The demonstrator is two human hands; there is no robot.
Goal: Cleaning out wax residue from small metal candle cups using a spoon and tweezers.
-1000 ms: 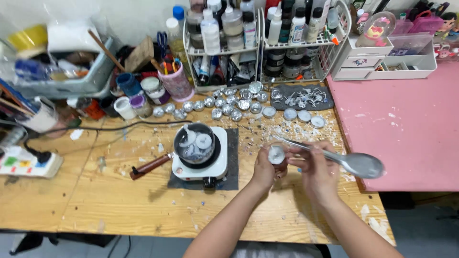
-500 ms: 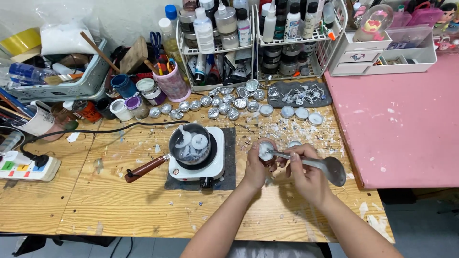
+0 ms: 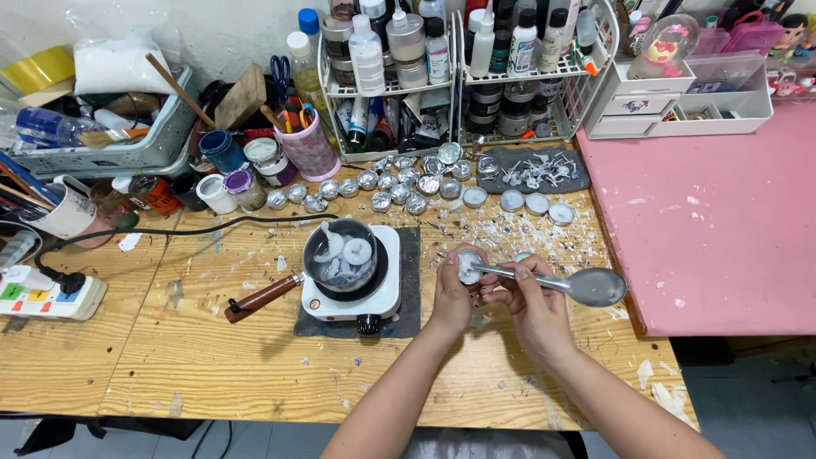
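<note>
Left hand (image 3: 455, 293) fingers closed around a tealight cup (image 3: 469, 267), right hand (image 3: 531, 302) fingers gripping a spoon (image 3: 586, 286) by the bowl end, handle prying inside; emptied cups (image 3: 399, 191) at 12 o'clock, wax discs in the pan (image 3: 342, 255) at 9 o'clock

- tealight cup (image 3: 468, 266): small round metal tin w/ white wax inside, held upright at table centre, just at 3 o'clock of the hotplate.
- metal spoon (image 3: 586, 286): silver, lies near-horizontal, handle tip digs into cup's wax, bowl points to 3 o'clock, over pink mat edge.
</note>
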